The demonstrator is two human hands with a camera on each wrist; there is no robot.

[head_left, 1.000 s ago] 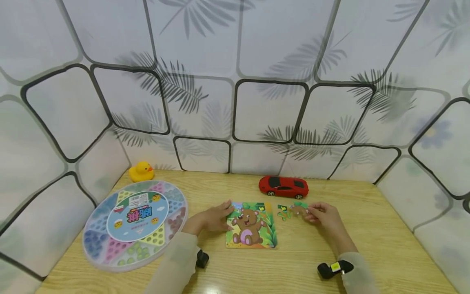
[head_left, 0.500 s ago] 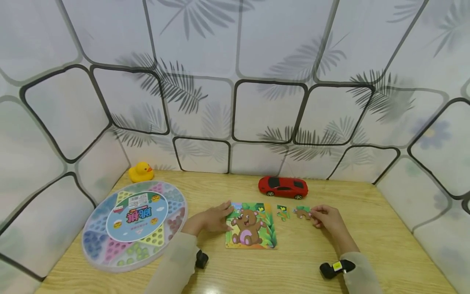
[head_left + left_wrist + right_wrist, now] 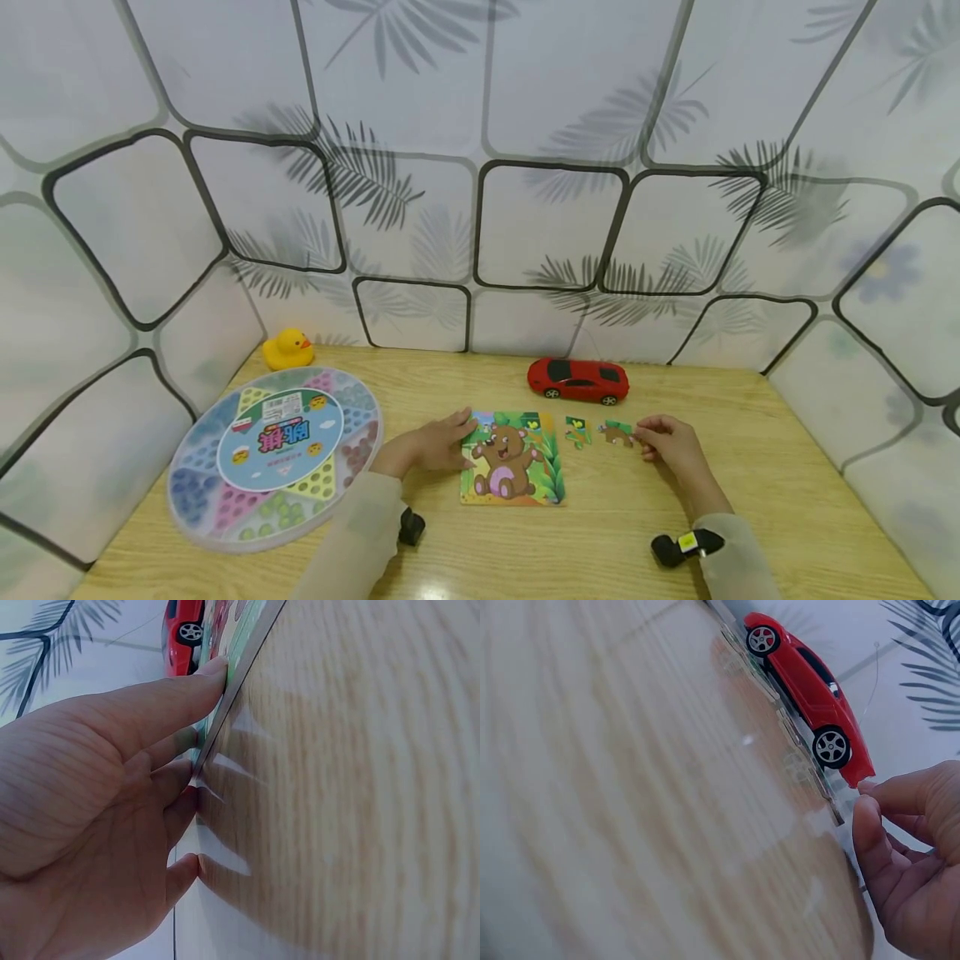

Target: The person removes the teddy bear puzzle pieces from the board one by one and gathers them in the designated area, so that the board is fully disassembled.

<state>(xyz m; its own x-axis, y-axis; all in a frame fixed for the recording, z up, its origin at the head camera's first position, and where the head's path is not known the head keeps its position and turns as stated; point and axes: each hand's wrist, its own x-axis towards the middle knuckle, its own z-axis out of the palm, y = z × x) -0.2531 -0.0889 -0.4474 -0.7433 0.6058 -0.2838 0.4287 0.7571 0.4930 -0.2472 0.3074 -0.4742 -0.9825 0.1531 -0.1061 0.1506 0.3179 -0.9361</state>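
And here, at the right end of a short row, a brown-and-green puzzle piece (image 3: 617, 432) is seen lying flat on the desk (image 3: 540, 550). Right beside it the right hand (image 3: 671, 442) is poised, its grip closed, thumb and forefinger brought together in a pinch with only bare fingertips to be seen; whether the piece's edge is being touched cannot be told. Next along, a small gap away, a green-and-orange puzzle piece (image 3: 577, 432) is laid, so 2 loose pieces are counted here. Beyond that gap the bear picture board (image 3: 513, 460) is found flat, and its left edge is being touched by the left hand (image 3: 442, 442), grip relaxed and unclenched, fingers stretched out, thumb laid at the rim. Just behind the 2 pieces a red toy car (image 3: 578, 382) is parked on its wheels. Over to the left, a large round game box (image 3: 274, 460) is set down, with a yellow duck (image 3: 288, 350) placed just behind it. 2 black wrist cameras (image 3: 686, 547) are worn over pale sleeves (image 3: 352, 542). All is backed by a leaf-patterned wall (image 3: 551, 225).
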